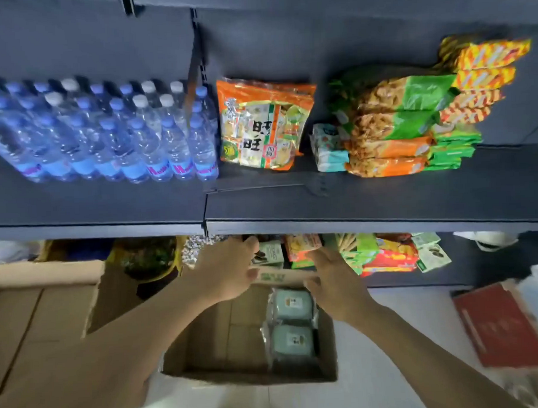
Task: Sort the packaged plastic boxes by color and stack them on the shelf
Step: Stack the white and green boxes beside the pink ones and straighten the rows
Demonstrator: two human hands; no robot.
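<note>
We are looking down into an open cardboard box (249, 337) on the floor at lower centre of the frame, below the front lip of the dark shelf (369, 199). The things we have to sort sit against the right wall of that box: two packaged plastic boxes (293, 323), both pale blue-green, one just behind the other, so the pair runs as a line from the near side of the box toward the shelf. The left part of the box floor is bare cardboard.

Our left hand (226, 272) and right hand (334, 281) are both above the far end of the box, around its far flap (280, 276), which stands up between them with green print on it. The left fingers (254, 274) reach to the flap's left end and the right fingers (313, 256) to its right end; both sets look loosely extended, and motion blur keeps us from telling whether either actually grips the flap. Neither hand has a plastic box.

The relation that counts: the packaged boxes lie nearer to us than the fingers, lower in the frame, directly under the right wrist. The right hand is plainly the closer one; we judge it would draw back and down to reach the farther box first.
</note>
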